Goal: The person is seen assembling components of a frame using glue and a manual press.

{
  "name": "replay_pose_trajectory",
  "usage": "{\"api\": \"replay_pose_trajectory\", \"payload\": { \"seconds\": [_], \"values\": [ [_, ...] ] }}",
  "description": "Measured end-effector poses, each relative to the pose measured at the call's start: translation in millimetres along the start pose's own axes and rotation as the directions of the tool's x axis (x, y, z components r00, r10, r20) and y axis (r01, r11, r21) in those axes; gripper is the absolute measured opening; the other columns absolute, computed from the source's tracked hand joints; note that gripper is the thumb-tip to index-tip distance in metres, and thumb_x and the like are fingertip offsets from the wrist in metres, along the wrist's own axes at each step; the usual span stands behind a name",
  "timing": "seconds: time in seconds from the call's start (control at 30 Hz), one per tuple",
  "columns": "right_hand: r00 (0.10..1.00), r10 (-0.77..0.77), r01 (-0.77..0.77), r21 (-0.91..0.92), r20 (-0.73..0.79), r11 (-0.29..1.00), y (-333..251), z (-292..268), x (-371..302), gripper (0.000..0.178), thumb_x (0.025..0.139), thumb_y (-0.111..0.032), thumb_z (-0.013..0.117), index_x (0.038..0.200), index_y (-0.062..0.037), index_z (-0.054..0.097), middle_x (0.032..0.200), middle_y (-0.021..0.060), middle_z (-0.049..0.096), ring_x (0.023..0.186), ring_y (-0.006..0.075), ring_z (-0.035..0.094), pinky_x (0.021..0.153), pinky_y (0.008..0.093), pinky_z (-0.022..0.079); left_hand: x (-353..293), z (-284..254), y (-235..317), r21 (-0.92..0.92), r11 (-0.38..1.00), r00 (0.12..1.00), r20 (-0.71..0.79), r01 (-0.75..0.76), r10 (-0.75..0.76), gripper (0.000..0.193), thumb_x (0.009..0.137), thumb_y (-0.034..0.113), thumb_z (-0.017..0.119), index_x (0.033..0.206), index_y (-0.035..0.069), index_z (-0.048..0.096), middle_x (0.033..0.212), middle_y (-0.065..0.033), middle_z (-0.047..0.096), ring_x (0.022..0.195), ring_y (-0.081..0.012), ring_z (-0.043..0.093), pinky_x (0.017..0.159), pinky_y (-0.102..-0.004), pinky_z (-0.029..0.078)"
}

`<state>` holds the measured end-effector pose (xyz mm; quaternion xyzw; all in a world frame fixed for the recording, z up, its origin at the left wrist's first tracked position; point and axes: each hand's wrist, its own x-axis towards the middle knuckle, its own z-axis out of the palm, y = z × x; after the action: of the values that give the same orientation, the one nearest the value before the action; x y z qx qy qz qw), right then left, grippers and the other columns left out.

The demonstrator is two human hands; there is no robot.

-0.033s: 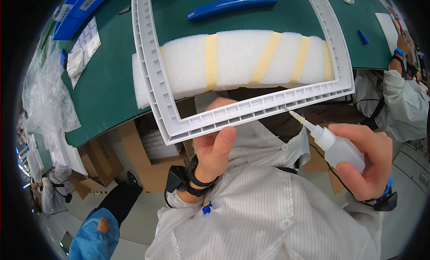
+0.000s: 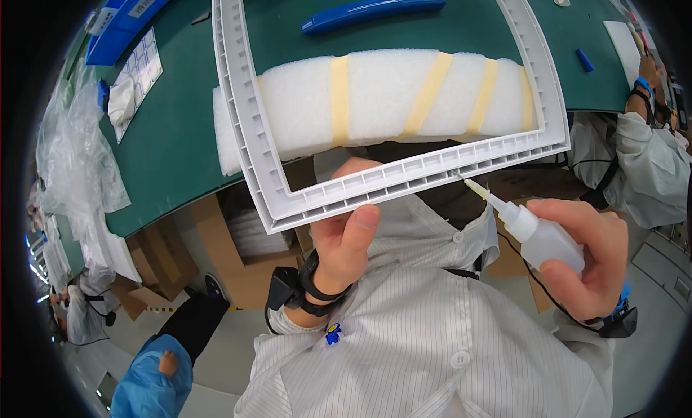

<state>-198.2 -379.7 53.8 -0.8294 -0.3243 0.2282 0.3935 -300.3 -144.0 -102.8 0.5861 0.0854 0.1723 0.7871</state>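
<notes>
My left hand (image 2: 347, 238) grips the near edge of a white plastic frame (image 2: 404, 174), thumb in front and fingers behind it. The frame is rectangular with small ribbed slots along its sides, and its far end runs out of view. Between the thumb and fingers of my right hand (image 2: 592, 258) is a translucent squeeze bottle (image 2: 549, 243) with a thin needle nozzle. The nozzle tip points up and left and meets the slots of the frame's near side, right of my left hand. Behind the frame's near side, a white foam pad (image 2: 389, 94) with yellow tape strips lies along the table's edge.
On the green table (image 2: 173, 144) lie a blue handle-shaped tool (image 2: 373, 11), a small blue cone (image 2: 584, 60) and a label sheet (image 2: 144, 68). A blue bin (image 2: 133, 21) and plastic bags (image 2: 76, 151) are at left. Co-workers sit at right and stand lower left.
My right hand and the bottle have shifted very slightly to the left. The frame and my left hand look unchanged.
</notes>
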Motion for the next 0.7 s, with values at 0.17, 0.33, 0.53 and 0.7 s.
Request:
{"api": "replay_pose_trajectory", "payload": {
  "seconds": [0.17, 0.33, 0.53, 0.7],
  "values": [
    [0.999, 0.041, -0.032, 0.268, -0.025, 0.963, 30.8, 8.1, -16.3, 0.050, 0.076, -0.010, 0.067, 0.123, 0.0045, 0.058, 0.092, 0.0136, 0.070, 0.071, 0.0166, 0.067, 0.066, 0.0272, 0.050, 7.1, 8.2, 13.7, -0.001, 0.998, 0.996, 0.062, 0.060, -0.060, 0.062, 0.092, 0.051, 0.051, 0.117, -0.004, 0.059, 0.107, -0.0160, 0.064, 0.091, -0.0258, 0.064, 0.080, -0.0364, 0.048],
    [0.986, 0.165, -0.119, 0.577, -0.029, 0.808, 55.1, 14.0, -30.6, 0.051, 0.085, -0.009, 0.063, 0.130, 0.0041, 0.042, 0.096, 0.0179, 0.068, 0.077, 0.0171, 0.066, 0.070, 0.0297, 0.053, 9.3, 22.6, 13.1, -0.090, 0.978, 0.976, 0.133, 0.188, -0.175, 0.066, 0.093, 0.054, 0.048, 0.128, -0.003, 0.050, 0.113, -0.0158, 0.062, 0.101, -0.0261, 0.062, 0.087, -0.0366, 0.046],
    [0.926, 0.256, -0.007, 0.663, -0.278, 0.748, 77.2, -11.3, -24.4, 0.039, 0.092, -0.016, 0.055, 0.124, 0.0000, 0.041, 0.088, 0.0140, 0.066, 0.068, 0.0155, 0.063, 0.062, 0.0258, 0.050, -8.9, 14.7, 16.6, -0.220, 0.973, 0.986, -0.128, 0.076, -0.106, 0.056, 0.095, 0.045, 0.042, 0.116, -0.005, 0.056, 0.110, -0.0159, 0.064, 0.102, -0.0244, 0.062, 0.090, -0.0385, 0.048],
    [0.906, 0.241, 0.046, 0.645, -0.349, 0.763, 90.7, -36.6, -0.7, 0.036, 0.092, -0.018, 0.056, 0.122, -0.0008, 0.049, 0.082, 0.0096, 0.065, 0.064, 0.0087, 0.058, 0.057, 0.0216, 0.042, -15.2, -2.3, 27.4, -0.117, 0.993, 0.979, -0.200, 0.022, -0.046, 0.057, 0.097, 0.052, 0.040, 0.112, 0.000, 0.058, 0.101, -0.0151, 0.064, 0.093, -0.0271, 0.063, 0.085, -0.0397, 0.049]
  ]
}}
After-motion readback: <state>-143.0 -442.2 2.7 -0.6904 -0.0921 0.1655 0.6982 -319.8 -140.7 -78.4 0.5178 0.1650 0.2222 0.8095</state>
